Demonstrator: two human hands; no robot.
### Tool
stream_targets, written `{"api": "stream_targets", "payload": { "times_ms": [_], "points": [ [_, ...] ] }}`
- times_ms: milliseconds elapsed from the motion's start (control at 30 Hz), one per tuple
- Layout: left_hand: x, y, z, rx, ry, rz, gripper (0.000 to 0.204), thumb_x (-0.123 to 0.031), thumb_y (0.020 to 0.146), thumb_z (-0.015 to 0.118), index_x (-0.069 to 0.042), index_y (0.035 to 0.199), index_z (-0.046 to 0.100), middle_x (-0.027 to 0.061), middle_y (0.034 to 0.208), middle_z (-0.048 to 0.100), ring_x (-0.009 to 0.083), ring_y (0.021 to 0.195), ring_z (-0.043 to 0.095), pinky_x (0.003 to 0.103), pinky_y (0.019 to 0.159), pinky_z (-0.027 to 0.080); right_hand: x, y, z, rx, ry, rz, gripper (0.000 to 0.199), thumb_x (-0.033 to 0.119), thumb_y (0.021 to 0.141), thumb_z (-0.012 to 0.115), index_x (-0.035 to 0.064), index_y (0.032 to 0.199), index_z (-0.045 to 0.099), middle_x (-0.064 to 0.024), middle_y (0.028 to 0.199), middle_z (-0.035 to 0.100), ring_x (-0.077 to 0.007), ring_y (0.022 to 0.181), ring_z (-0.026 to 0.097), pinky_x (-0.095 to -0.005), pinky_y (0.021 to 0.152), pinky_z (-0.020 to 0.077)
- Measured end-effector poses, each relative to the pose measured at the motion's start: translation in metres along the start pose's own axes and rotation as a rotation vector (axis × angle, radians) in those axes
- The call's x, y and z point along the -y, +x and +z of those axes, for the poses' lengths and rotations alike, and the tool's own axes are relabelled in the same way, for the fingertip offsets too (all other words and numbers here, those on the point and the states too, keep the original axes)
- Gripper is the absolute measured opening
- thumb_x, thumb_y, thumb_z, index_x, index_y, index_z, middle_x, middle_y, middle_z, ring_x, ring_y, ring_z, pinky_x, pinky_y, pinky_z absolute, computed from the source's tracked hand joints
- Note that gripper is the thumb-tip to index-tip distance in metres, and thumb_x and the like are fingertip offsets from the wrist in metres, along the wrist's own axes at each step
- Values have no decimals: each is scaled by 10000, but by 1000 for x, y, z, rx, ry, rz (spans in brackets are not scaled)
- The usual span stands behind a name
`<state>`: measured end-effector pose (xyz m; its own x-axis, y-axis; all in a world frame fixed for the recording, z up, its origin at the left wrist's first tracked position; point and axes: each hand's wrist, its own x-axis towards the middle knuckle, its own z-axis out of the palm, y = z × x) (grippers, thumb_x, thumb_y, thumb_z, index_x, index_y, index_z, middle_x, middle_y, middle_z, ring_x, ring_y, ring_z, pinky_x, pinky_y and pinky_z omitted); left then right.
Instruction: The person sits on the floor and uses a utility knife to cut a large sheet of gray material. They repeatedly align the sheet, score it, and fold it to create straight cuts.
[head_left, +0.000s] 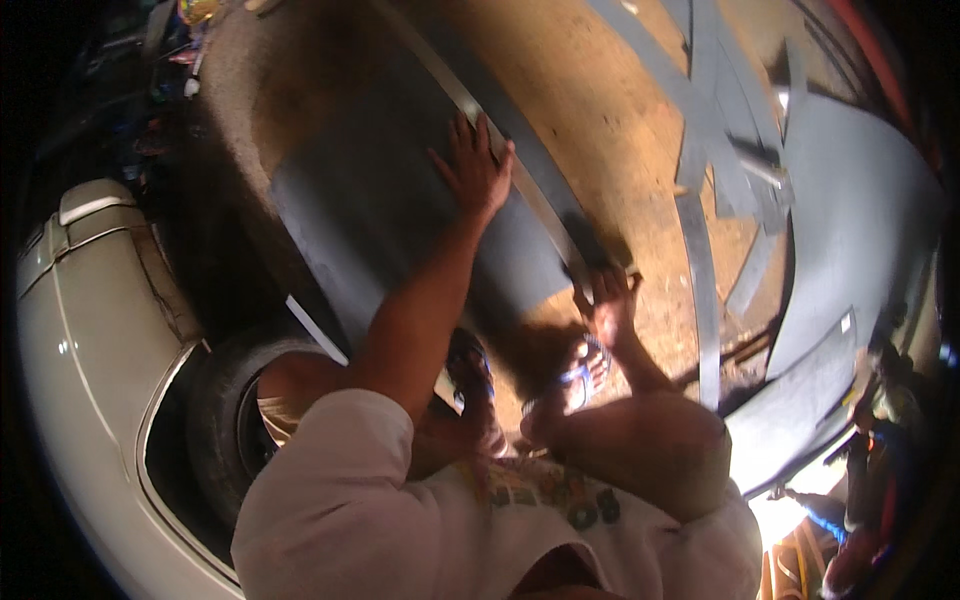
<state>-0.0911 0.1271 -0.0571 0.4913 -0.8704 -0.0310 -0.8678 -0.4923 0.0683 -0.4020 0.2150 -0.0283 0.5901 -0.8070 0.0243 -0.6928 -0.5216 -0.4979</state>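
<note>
A dark grey sheet (400,190) lies flat on the wooden board in front of me. Across it, slanting from far left to near right, runs a long narrow metal strip (545,215), like a straightedge. My left hand (478,175) lies on the sheet and strip with its fingers spread, pressing down. Close to the strip's near end, at the sheet's near right corner, my right hand (608,303) is closed with bent fingers. A small tip shows beside those fingers, but shadow hides what they grip.
A brown wooden board (610,130) lies underneath. Several cut grey strips (705,290) and a larger grey sheet (850,220) lie to the right. At the left stand a pale car body (90,330) and a tyre (215,420). My sandalled feet (580,375) are near the sheet.
</note>
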Motion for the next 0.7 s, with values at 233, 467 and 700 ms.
{"api": "stream_targets", "payload": {
  "times_ms": [233,467,700],
  "points": [
    [57,-12,11,-300,-723,-175,991,-687,934,609,-6,1595,323,253,1670,266,394,1565,227,534,1281,136,12,29,-11,-44,-112,148,674,479,905,730,33,1384,567,-220,1337,574,-375,1239,546,-576,937,408],
    [324,-94,0,22,136,-1116,1036,-746,914,589,-56,1629,293,210,1719,163,424,1562,228,555,1255,208,23,68,2,-62,197,327,309,267,937,682,57,1159,630,-198,1109,641,-408,1084,596,-570,869,452],
    [330,-138,1,-72,-429,-909,1132,-778,818,682,-102,1635,285,255,1635,325,443,1470,391,645,1158,324,-4,66,-16,105,185,399,137,162,958,643,61,1051,649,-211,1029,691,-430,1040,642,-535,911,450]
  ]
}}
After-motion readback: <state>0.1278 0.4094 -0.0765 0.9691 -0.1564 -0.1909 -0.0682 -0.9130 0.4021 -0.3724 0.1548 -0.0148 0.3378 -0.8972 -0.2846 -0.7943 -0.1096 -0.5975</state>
